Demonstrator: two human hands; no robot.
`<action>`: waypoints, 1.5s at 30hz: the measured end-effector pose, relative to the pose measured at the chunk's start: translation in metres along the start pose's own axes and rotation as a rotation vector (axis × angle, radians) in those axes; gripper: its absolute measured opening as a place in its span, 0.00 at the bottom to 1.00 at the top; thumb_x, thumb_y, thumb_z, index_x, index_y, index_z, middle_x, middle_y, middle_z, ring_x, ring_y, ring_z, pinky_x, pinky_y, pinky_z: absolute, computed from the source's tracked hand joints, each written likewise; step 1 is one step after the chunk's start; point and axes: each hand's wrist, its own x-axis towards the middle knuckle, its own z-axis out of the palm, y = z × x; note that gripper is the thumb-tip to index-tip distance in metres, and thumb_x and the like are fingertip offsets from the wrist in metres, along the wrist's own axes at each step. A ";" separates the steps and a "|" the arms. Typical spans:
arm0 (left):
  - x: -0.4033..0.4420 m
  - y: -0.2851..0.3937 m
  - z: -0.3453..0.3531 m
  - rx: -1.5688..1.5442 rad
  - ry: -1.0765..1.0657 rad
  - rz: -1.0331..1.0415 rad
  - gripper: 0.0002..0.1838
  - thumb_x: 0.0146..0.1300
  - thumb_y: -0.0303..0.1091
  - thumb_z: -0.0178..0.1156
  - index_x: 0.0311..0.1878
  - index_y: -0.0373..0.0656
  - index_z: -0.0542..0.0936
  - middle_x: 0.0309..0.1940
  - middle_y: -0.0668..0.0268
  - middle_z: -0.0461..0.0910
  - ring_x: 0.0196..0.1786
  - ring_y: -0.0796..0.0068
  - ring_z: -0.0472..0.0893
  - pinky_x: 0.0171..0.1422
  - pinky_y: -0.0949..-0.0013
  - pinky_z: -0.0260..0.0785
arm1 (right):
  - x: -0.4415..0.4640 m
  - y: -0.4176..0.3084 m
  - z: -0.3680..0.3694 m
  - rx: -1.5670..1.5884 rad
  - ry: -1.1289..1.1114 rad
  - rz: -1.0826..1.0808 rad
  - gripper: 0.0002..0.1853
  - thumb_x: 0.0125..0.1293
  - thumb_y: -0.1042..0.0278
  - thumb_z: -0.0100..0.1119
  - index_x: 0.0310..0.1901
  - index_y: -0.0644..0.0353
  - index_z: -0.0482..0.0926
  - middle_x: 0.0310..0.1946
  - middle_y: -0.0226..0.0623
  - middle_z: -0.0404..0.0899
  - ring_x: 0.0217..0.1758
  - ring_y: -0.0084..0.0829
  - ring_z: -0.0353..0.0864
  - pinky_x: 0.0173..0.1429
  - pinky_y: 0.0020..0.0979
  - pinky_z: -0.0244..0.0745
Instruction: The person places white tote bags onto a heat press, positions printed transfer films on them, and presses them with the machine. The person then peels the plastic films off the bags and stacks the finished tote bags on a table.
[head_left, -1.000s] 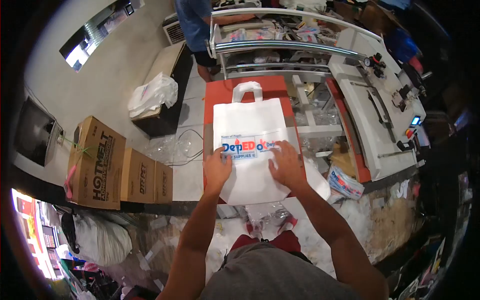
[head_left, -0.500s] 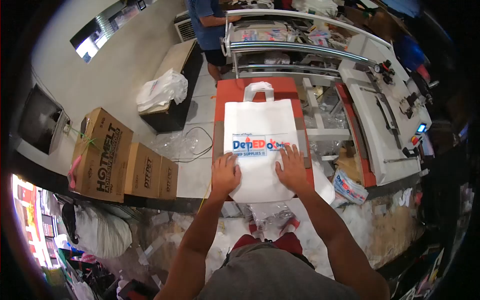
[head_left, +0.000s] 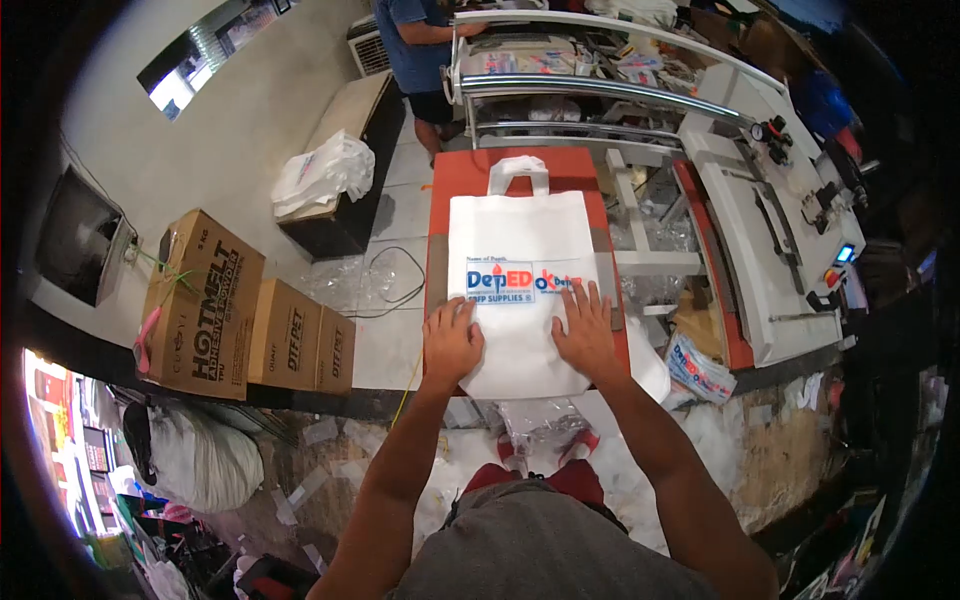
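A white tote bag lies flat on the red heat-press bed, its loop handle at the far end. Blue and red print reading "DepED" and "SBFP SUPPLIES" crosses its middle. My left hand rests on the bag's left edge below the print, fingers stretched out. On the right side, my right hand lies flat and open, its fingertips by the smaller logo at the print's right end. Neither hand grips anything.
The press's white frame and heating head stand to the right. Printed bags lie near the front edge. Cardboard boxes stand at left, with a pile of white bags behind. Another person stands at the back.
The camera view has shifted slightly, so the bag and bed appear a little higher. Both hands remain spread on the bag in almost the same place.
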 end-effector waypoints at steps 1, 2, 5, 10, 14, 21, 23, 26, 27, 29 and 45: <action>0.000 0.000 0.001 0.005 -0.006 -0.009 0.23 0.56 0.34 0.60 0.58 0.45 0.79 0.59 0.61 0.74 0.60 0.57 0.71 0.65 0.52 0.62 | 0.000 0.001 0.000 -0.007 0.002 -0.008 0.30 0.67 0.55 0.53 0.67 0.63 0.68 0.74 0.48 0.57 0.79 0.53 0.48 0.77 0.62 0.42; 0.001 0.000 0.001 0.010 -0.010 -0.017 0.23 0.56 0.34 0.60 0.58 0.45 0.79 0.59 0.61 0.74 0.60 0.57 0.71 0.65 0.52 0.62 | 0.001 0.001 0.000 -0.015 0.005 -0.016 0.31 0.67 0.55 0.53 0.67 0.63 0.68 0.74 0.49 0.56 0.79 0.53 0.47 0.76 0.63 0.42; 0.000 0.001 0.001 0.017 0.010 -0.004 0.23 0.57 0.35 0.60 0.58 0.46 0.78 0.59 0.62 0.74 0.60 0.57 0.71 0.66 0.52 0.61 | 0.000 0.002 0.001 -0.011 0.011 -0.017 0.31 0.67 0.55 0.52 0.68 0.63 0.67 0.74 0.49 0.56 0.79 0.53 0.47 0.76 0.64 0.41; 0.000 0.002 -0.001 0.024 -0.011 -0.025 0.24 0.57 0.35 0.60 0.59 0.46 0.78 0.59 0.62 0.74 0.61 0.57 0.71 0.66 0.52 0.61 | 0.001 0.001 -0.001 -0.012 -0.006 -0.007 0.31 0.67 0.54 0.52 0.68 0.62 0.67 0.74 0.49 0.56 0.79 0.54 0.46 0.76 0.65 0.39; 0.000 0.001 -0.001 0.018 -0.019 -0.031 0.24 0.57 0.35 0.59 0.59 0.45 0.77 0.59 0.61 0.74 0.61 0.56 0.71 0.66 0.52 0.61 | 0.002 -0.001 -0.001 -0.029 -0.020 0.009 0.31 0.67 0.53 0.51 0.68 0.61 0.67 0.74 0.48 0.56 0.79 0.54 0.46 0.77 0.64 0.39; 0.000 0.001 -0.006 -0.035 -0.019 -0.067 0.24 0.58 0.35 0.60 0.60 0.45 0.77 0.59 0.58 0.74 0.61 0.53 0.71 0.66 0.51 0.61 | 0.002 0.000 -0.009 -0.029 0.023 -0.005 0.30 0.66 0.55 0.55 0.67 0.60 0.68 0.74 0.48 0.58 0.78 0.53 0.50 0.77 0.63 0.39; -0.003 -0.009 -0.013 -0.215 0.087 -0.142 0.21 0.60 0.33 0.59 0.58 0.43 0.77 0.58 0.54 0.75 0.61 0.51 0.72 0.67 0.50 0.61 | 0.005 0.007 -0.043 0.121 0.213 -0.006 0.28 0.63 0.58 0.60 0.64 0.59 0.70 0.70 0.47 0.62 0.76 0.52 0.54 0.75 0.64 0.42; -0.023 -0.025 -0.048 -0.357 0.169 -0.229 0.19 0.60 0.29 0.60 0.56 0.43 0.78 0.56 0.53 0.75 0.61 0.51 0.72 0.67 0.52 0.62 | 0.000 0.046 -0.124 0.165 0.438 0.029 0.15 0.64 0.68 0.60 0.51 0.63 0.77 0.51 0.49 0.77 0.59 0.51 0.72 0.63 0.48 0.66; -0.036 -0.035 -0.059 -0.433 0.149 -0.357 0.17 0.62 0.26 0.60 0.55 0.42 0.77 0.57 0.54 0.75 0.61 0.53 0.73 0.67 0.54 0.63 | -0.011 0.080 -0.131 0.136 0.608 0.035 0.12 0.64 0.72 0.58 0.49 0.64 0.78 0.47 0.50 0.78 0.54 0.52 0.75 0.59 0.46 0.69; -0.063 -0.040 -0.089 -0.611 0.083 -0.588 0.17 0.67 0.25 0.58 0.59 0.39 0.72 0.60 0.59 0.73 0.59 0.64 0.75 0.62 0.60 0.69 | -0.037 0.133 -0.167 0.088 0.653 0.169 0.11 0.65 0.73 0.56 0.48 0.64 0.77 0.45 0.50 0.78 0.53 0.53 0.74 0.57 0.47 0.69; -0.383 -0.169 -0.029 -0.081 -0.898 -0.827 0.18 0.63 0.42 0.56 0.44 0.36 0.83 0.46 0.45 0.81 0.51 0.46 0.80 0.57 0.50 0.72 | -0.075 0.411 -0.261 -0.597 0.287 0.449 0.14 0.70 0.62 0.50 0.38 0.66 0.78 0.40 0.54 0.79 0.45 0.54 0.79 0.50 0.51 0.72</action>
